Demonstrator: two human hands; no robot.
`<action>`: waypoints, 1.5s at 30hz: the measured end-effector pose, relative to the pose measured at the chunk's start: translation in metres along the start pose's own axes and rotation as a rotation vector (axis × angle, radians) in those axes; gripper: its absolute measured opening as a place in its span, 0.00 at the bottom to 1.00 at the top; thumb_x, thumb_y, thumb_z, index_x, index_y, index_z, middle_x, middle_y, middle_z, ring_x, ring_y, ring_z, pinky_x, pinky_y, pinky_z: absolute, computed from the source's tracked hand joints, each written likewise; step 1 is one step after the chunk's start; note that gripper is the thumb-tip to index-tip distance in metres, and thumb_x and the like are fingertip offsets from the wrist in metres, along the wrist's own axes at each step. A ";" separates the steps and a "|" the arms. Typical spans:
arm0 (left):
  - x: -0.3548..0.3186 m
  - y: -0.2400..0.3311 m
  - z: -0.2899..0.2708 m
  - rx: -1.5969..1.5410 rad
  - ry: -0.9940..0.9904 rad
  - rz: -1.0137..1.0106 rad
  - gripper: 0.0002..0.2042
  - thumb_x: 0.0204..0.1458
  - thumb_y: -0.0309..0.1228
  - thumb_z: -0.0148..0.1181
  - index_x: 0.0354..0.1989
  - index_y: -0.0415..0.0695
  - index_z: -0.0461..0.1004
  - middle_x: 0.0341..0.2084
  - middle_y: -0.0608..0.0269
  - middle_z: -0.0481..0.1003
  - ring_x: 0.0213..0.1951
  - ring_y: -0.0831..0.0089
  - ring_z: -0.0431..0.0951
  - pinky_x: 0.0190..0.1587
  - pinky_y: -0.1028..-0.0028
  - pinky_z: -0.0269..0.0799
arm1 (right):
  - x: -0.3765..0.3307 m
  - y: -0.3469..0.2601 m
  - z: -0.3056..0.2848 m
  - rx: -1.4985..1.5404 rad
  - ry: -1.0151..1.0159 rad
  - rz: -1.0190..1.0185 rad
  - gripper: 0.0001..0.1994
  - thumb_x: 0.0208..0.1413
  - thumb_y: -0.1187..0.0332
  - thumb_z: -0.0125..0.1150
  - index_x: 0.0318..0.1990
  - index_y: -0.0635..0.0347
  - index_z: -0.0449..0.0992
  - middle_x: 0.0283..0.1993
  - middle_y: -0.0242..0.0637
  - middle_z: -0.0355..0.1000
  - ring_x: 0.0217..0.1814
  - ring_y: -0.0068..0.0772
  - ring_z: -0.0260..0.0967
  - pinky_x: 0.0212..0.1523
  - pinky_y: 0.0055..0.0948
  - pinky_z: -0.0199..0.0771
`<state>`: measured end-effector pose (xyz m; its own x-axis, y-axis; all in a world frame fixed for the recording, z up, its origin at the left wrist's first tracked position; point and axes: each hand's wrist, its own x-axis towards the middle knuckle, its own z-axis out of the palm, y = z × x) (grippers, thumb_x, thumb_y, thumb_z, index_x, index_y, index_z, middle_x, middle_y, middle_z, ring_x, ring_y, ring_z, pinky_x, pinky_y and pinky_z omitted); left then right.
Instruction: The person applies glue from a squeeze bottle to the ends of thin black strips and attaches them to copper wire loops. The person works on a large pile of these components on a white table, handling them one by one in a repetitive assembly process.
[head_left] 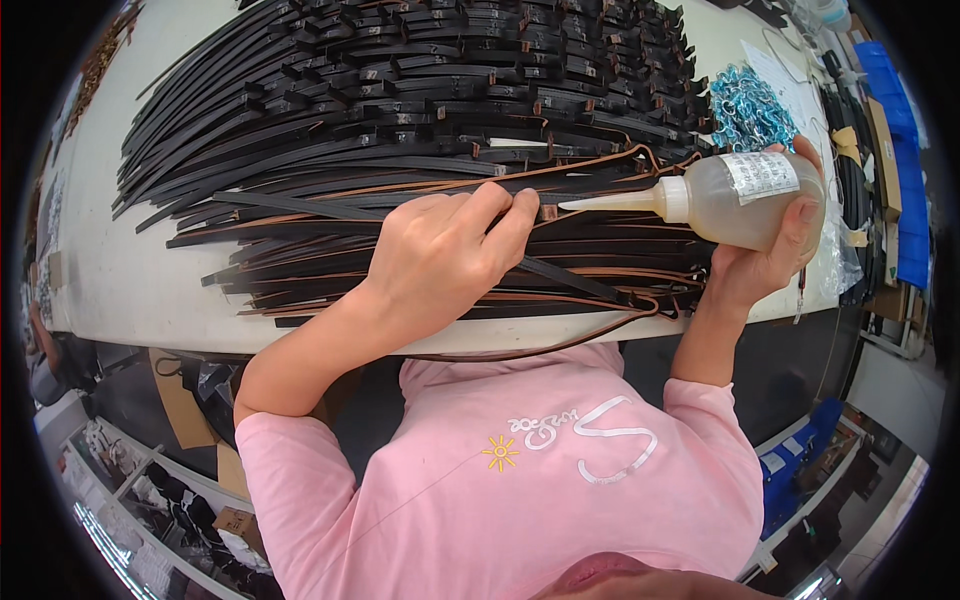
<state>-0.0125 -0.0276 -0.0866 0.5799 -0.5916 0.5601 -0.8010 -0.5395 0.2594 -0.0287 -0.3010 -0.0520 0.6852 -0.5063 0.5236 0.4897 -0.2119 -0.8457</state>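
My left hand (445, 255) rests on a spread of black straps and pinches the end of one black strap (547, 211) between thumb and fingers. My right hand (775, 250) grips a translucent squeeze bottle (735, 195) with a white label, held on its side. Its long pale nozzle (605, 203) points left, and the tip sits right at the pinched strap end. Some straps under my hands show tan-brown edges (600, 160).
A large fan of black straps (400, 110) covers most of the white table (130, 260). A heap of light-blue metal chain (748, 105) lies at the far right. Blue crates (905, 150) stand beyond the table's right end; cardboard pieces (180, 400) and shelves sit below.
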 end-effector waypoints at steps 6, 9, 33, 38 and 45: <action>-0.001 0.001 0.001 0.042 -0.063 0.018 0.15 0.41 0.23 0.71 0.41 0.42 0.81 0.25 0.69 0.75 0.20 0.76 0.75 0.22 0.76 0.70 | -0.001 0.003 0.000 -0.042 -0.030 -0.027 0.30 0.61 0.54 0.61 0.58 0.77 0.69 0.53 0.49 0.72 0.49 0.32 0.74 0.49 0.28 0.78; -0.001 0.001 0.001 0.043 -0.071 0.010 0.16 0.41 0.23 0.70 0.42 0.42 0.80 0.25 0.69 0.75 0.20 0.76 0.75 0.23 0.76 0.70 | -0.002 0.005 0.001 -0.062 -0.044 -0.030 0.30 0.61 0.54 0.61 0.58 0.77 0.69 0.56 0.50 0.72 0.49 0.32 0.75 0.49 0.27 0.78; -0.002 0.000 0.002 0.041 -0.068 -0.002 0.14 0.43 0.23 0.70 0.40 0.42 0.81 0.26 0.69 0.76 0.21 0.75 0.76 0.23 0.76 0.71 | -0.002 0.008 0.002 -0.102 -0.065 -0.027 0.28 0.63 0.54 0.59 0.57 0.75 0.70 0.56 0.48 0.72 0.51 0.34 0.74 0.51 0.30 0.77; -0.004 0.000 0.004 0.025 -0.064 -0.017 0.14 0.43 0.23 0.70 0.41 0.43 0.81 0.26 0.70 0.75 0.21 0.75 0.75 0.23 0.76 0.70 | -0.002 0.011 0.001 -0.085 -0.084 -0.020 0.28 0.62 0.54 0.60 0.57 0.75 0.71 0.55 0.46 0.73 0.48 0.30 0.75 0.49 0.26 0.77; -0.002 0.001 -0.005 0.024 -0.068 -0.058 0.15 0.45 0.23 0.69 0.44 0.45 0.82 0.25 0.70 0.74 0.21 0.74 0.73 0.25 0.75 0.70 | 0.017 0.021 -0.025 0.554 -0.386 0.462 0.30 0.66 0.53 0.52 0.63 0.73 0.62 0.52 0.53 0.68 0.48 0.40 0.73 0.45 0.36 0.80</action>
<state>-0.0148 -0.0240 -0.0836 0.6350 -0.5976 0.4895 -0.7622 -0.5878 0.2710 -0.0205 -0.3353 -0.0640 0.9709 -0.0967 0.2191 0.2391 0.4429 -0.8641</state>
